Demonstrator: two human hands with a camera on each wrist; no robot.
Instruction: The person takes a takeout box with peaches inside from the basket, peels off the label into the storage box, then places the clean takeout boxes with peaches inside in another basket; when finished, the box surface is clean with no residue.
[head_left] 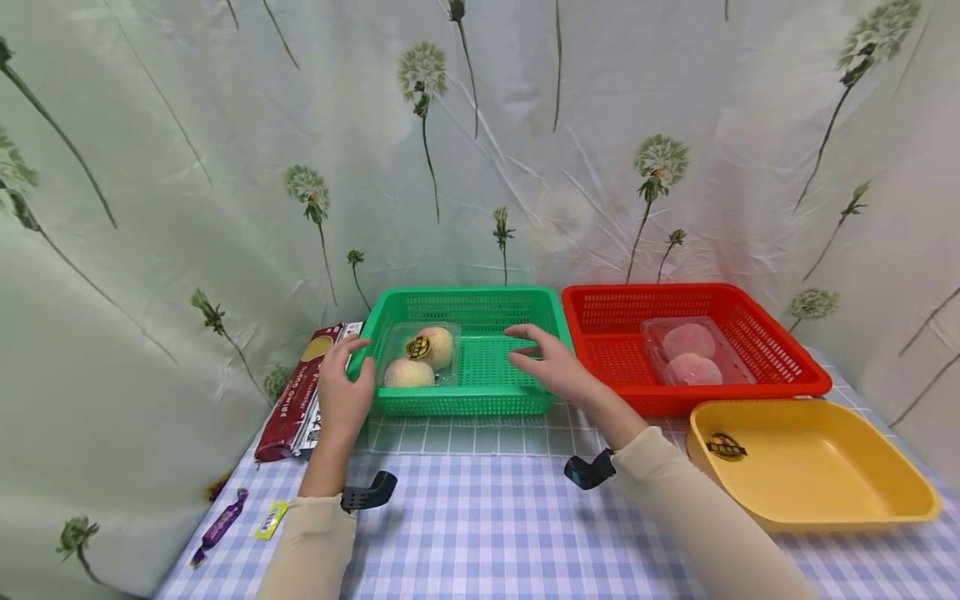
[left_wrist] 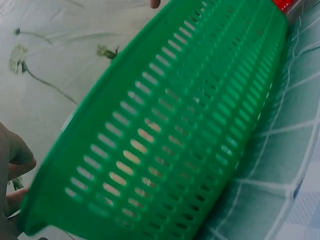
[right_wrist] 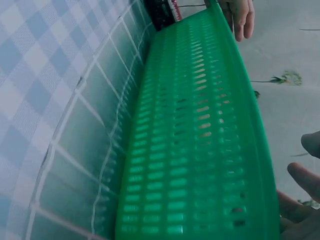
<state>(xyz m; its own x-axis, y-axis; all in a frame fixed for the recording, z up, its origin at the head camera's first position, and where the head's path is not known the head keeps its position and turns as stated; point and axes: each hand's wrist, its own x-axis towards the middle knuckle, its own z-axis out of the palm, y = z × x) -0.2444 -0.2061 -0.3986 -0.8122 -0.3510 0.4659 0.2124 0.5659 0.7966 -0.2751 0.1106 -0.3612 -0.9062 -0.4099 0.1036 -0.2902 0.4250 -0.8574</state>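
My left hand (head_left: 347, 387) is at the left end of the green basket (head_left: 461, 403), thumb and fingers spread apart close to the rim. Over the basket's right end hovers my right hand (head_left: 551, 364), its fingers loosely bent with a gap to the thumb. Neither hand holds anything. Inside the basket's left half lies a clear plastic box (head_left: 457, 333) with two pale yellow-pink peaches (head_left: 409, 373) and a black-and-gold sticker (head_left: 417, 347). Both wrist views show the basket's slotted front wall (left_wrist: 165, 130), with the right hand's fingers (right_wrist: 306, 179) beside its rim.
A red basket (head_left: 630, 402) with a clear box of two pink peaches (head_left: 692, 368) adjoins on the right. Before it stands a yellow tub (head_left: 817, 467). At left lie a dark red spaghetti pack (head_left: 296, 408), a purple-wrapped candy (head_left: 221, 527) and a small yellow-green packet (head_left: 272, 520).
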